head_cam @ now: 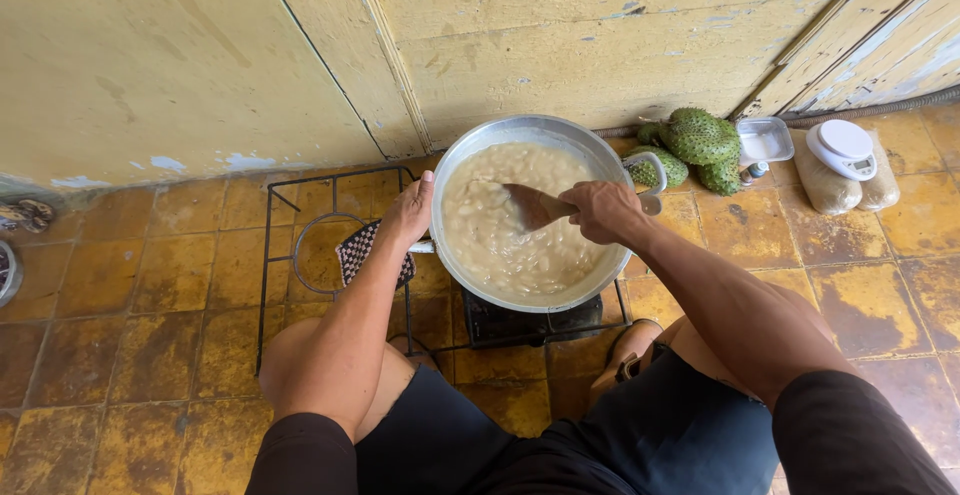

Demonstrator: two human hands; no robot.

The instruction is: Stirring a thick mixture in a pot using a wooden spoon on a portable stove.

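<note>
**Stirring a pot of pale beans on a floor burner**

While gripped tight in the right hand (pixel 603 210), fingers wrapped fully round the handle, wooden spoon (pixel 532 205) dipped blade-first into the pot (pixel 530 213). Left hand (pixel 410 213) pressed on a checked cloth (pixel 358 252) at the pot's near-left rim, fingers curled over the edge, steadying it. Wide, shallow and silver-coloured, filled nearly to the brim with whitish beans in cloudy cream liquid. Seated on a black wire stove frame (pixel 300 245), over the right burner; left ring bare. Just beyond the pot, knobbly green fruits (pixel 695 145), then a clear plastic tub (pixel 765 138), a small white kitchen scale (pixel 843 148) and two pale sacks (pixel 850 187). Underfoot, worn yellow-brown floor tiles (pixel 130 295); behind, a chipped yellow wall (pixel 180 65).
</note>
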